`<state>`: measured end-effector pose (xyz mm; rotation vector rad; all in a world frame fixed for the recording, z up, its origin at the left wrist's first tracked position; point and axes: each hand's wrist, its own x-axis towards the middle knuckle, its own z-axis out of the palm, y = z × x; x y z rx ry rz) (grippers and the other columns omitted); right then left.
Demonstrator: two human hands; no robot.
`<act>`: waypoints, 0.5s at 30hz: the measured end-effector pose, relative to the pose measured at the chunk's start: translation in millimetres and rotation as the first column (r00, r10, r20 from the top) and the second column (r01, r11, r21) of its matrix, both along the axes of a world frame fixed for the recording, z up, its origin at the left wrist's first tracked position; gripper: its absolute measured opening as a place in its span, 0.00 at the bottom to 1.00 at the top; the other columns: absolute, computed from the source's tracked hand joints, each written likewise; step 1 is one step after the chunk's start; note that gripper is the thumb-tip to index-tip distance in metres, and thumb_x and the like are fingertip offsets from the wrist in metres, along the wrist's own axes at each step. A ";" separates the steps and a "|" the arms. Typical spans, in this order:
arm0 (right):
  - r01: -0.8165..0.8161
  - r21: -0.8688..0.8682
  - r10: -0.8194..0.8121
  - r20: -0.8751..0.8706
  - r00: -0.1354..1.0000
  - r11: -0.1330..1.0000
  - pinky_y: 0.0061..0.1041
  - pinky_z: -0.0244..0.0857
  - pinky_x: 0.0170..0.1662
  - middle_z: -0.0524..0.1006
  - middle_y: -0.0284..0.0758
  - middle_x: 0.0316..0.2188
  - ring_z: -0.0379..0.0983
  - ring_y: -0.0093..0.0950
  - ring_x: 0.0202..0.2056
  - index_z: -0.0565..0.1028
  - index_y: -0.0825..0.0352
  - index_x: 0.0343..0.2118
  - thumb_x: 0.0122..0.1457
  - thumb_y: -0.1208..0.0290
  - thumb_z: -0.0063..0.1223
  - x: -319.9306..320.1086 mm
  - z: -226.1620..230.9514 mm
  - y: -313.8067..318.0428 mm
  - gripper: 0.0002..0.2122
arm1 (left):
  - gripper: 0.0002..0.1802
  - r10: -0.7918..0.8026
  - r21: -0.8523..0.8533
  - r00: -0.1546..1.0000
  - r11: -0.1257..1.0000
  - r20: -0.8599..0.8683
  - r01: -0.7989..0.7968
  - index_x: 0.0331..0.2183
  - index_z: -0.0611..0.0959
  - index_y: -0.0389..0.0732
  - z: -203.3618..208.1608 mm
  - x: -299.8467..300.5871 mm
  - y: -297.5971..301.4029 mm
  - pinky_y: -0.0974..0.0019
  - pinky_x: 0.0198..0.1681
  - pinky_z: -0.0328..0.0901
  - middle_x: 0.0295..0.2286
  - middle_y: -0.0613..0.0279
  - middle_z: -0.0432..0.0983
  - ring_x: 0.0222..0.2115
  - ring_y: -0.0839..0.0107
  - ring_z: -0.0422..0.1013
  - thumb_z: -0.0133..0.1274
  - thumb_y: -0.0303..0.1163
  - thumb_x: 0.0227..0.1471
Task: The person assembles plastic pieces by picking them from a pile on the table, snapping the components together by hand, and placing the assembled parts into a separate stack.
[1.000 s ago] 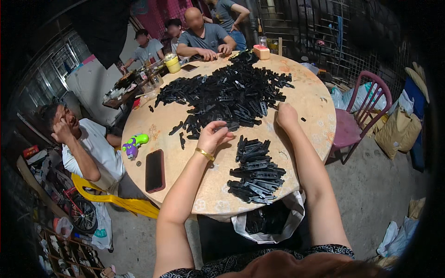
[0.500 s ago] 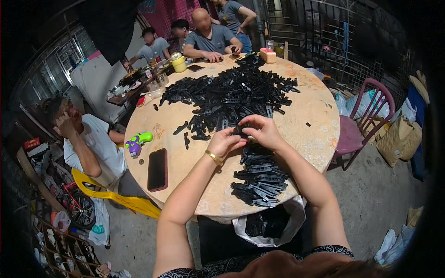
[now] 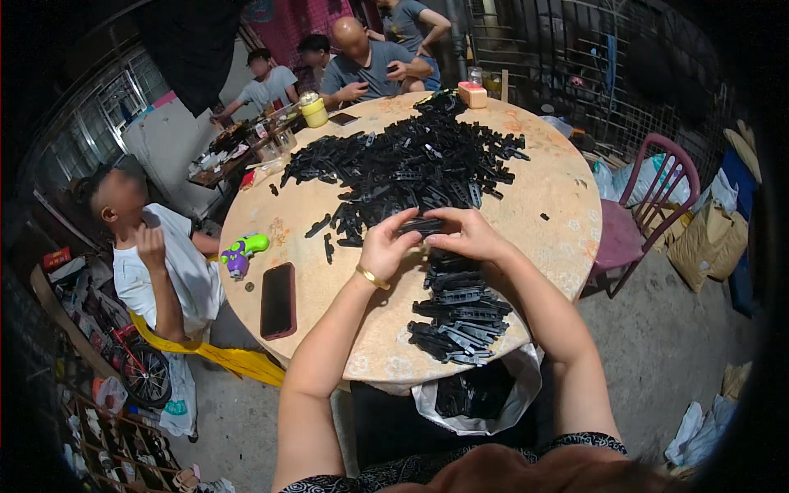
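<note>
Between my two hands is a long black plastic part, gripped at its ends by fingers and thumbs. My left hand pinches its left end; my right hand pinches the other. Just beyond my fingers spreads a large loose heap of similar black plastic parts. Closer to me, under and beside my right forearm, a stack of such parts lies in rough rows reaching the table's near edge. Below that edge a white sack stands open with black parts inside.
The round table also bears a phone, a green and purple toy and an orange-white box. A person in white sits at the left, and a person in grey across. A maroon chair stands at the right.
My hands have moved slightly apart, and the black part now shows lengthwise between them. The person at the left has lowered a hand; the person across has drawn both hands off the table.
</note>
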<state>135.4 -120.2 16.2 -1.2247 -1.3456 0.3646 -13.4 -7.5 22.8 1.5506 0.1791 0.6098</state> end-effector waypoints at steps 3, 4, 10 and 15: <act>-0.006 -0.231 0.031 0.101 0.994 0.973 0.22 0.65 0.32 0.76 0.37 0.25 0.71 0.21 0.28 0.72 0.73 0.36 0.42 0.67 0.60 2.0 4.4 -4.6 0.19 | 0.17 0.273 0.642 0.961 0.744 -0.039 -0.185 0.37 0.76 0.33 0.4 -2.1 3.1 0.73 0.34 0.65 0.31 0.57 0.76 0.31 0.74 0.72 0.54 0.25 0.40; 0.006 -0.181 0.019 0.140 0.990 0.983 0.22 0.65 0.30 0.76 0.37 0.24 0.71 0.22 0.26 0.73 0.73 0.35 0.42 0.67 0.60 4.6 -0.1 -3.0 0.18 | 0.17 0.269 0.642 0.962 0.745 -0.039 -0.182 0.37 0.76 0.33 1.5 -1.5 1.4 0.73 0.34 0.65 0.31 0.57 0.76 0.31 0.74 0.72 0.54 0.25 0.40; 0.126 -0.001 -0.120 0.296 0.948 0.992 0.22 0.65 0.27 0.75 0.41 0.21 0.74 0.26 0.23 0.74 0.71 0.32 0.41 0.69 0.60 -3.5 8.4 -9.8 0.15 | 0.14 0.269 0.733 0.960 0.636 0.079 -0.239 0.34 0.77 0.36 7.0 -3.2 -3.6 0.66 0.33 0.65 0.28 0.50 0.74 0.29 0.58 0.72 0.55 0.27 0.39; 0.157 0.070 -0.171 0.350 0.921 0.985 0.23 0.65 0.26 0.75 0.40 0.21 0.74 0.28 0.22 0.75 0.70 0.31 0.41 0.69 0.59 0.0 6.9 -11.1 0.13 | 0.14 0.207 0.739 0.972 0.636 0.115 -0.223 0.34 0.78 0.35 15.0 -7.1 -7.0 0.69 0.31 0.66 0.27 0.51 0.75 0.27 0.63 0.73 0.54 0.26 0.39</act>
